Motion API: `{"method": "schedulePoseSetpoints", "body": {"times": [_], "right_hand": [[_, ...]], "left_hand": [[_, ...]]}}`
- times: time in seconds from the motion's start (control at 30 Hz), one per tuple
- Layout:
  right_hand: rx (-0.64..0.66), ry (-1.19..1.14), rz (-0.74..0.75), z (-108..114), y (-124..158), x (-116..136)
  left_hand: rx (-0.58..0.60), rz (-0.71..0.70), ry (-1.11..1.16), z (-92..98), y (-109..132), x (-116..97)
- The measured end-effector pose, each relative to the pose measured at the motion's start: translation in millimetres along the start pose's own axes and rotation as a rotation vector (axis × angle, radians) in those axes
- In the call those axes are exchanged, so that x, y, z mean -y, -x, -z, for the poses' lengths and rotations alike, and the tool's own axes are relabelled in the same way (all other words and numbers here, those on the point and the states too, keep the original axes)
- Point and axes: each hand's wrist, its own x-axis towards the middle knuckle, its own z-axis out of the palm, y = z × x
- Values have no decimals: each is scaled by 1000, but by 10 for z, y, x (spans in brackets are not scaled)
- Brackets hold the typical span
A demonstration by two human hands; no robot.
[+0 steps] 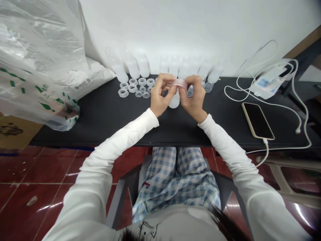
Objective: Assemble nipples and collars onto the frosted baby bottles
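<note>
My left hand (162, 93) and my right hand (193, 95) pinch a translucent, pinkish bottle collar ring (180, 83) between thumbs and fingers, one on each side. Just below it is a frosted white rounded piece (174, 102), partly hidden by my thumbs; I cannot tell whether it joins the ring. Left of my hands lie several loose collar rings (123, 92) and clear bottle nipples (138, 94). Clear dome-shaped pieces (208, 87) sit behind my right hand, partly covered by it. Frosted baby bottles (133, 68) stand in a row along the wall.
The black table (112, 113) ends close to my lap. Large plastic bags (37, 83) fill its left end, over a cardboard box (17, 132). A phone (258, 121) on a charging cable and a white power strip (267, 83) with looping cords lie at the right.
</note>
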Motion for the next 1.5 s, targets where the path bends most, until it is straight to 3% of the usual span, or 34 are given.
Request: {"method": "schedulePoseSetpoints", "body": {"times": [0.1,0.23,0.47,0.57,0.7,1.0,1.13,1.5], "right_hand": [[-34,75,73,-9,-23,38],[-46,100,25,-20,-47,73],[-41,-170,27,-24,-66,62],[16,-219,-63,-36,-46,69],[-33,-225,-118,-56,-28,91],[-58,-287,-197,-104,-10,100],[5,-316,-256,-123,25,64],[16,-354,-60,37,-45,112]], "left_hand": [[-37,-19,38,-15,-15,-56],[-75,7,60,-46,-16,-92],[-136,101,94,-75,4,4],[-127,101,119,-58,-11,-12],[-86,194,107,-45,-22,-62],[-90,145,54,-65,27,-4],[-91,147,82,-57,40,29],[-86,91,150,-28,-2,-88]]}}
